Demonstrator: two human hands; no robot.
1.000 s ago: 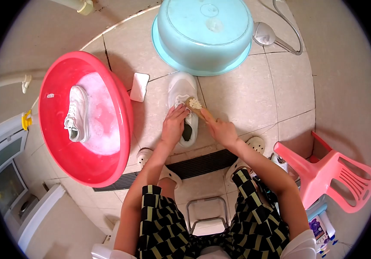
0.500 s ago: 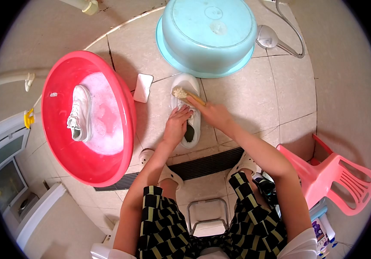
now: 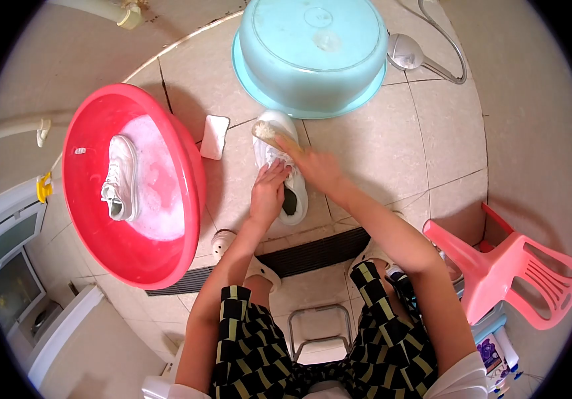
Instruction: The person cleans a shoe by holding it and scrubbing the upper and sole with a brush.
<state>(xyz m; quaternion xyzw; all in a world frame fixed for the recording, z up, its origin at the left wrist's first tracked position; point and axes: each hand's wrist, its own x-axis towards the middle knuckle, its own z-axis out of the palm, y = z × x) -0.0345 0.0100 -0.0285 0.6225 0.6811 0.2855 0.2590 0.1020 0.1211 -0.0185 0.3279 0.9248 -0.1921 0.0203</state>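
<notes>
Scrubbing looks unfinished: near the edge of the floor (image 3: pixel 375 149) by the drain grate (image 3: pixel 316 255), the right hand (image 3: pixel 320 169) grasps a brush (image 3: pixel 272 135) at the toe of a white shoe (image 3: pixel 302 196), the left hand (image 3: pixel 268 195) presses or perhaps grips the laces (image 3: pixel 275 157), and another shoe (image 3: pixel 121 176) lies in the sudsy red basin (image 3: pixel 119 249).

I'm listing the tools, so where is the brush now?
In the head view, the brush is above and slightly left of centre, in the right hand, at the toe end of the white shoe on the floor, near the blue basin.
</notes>
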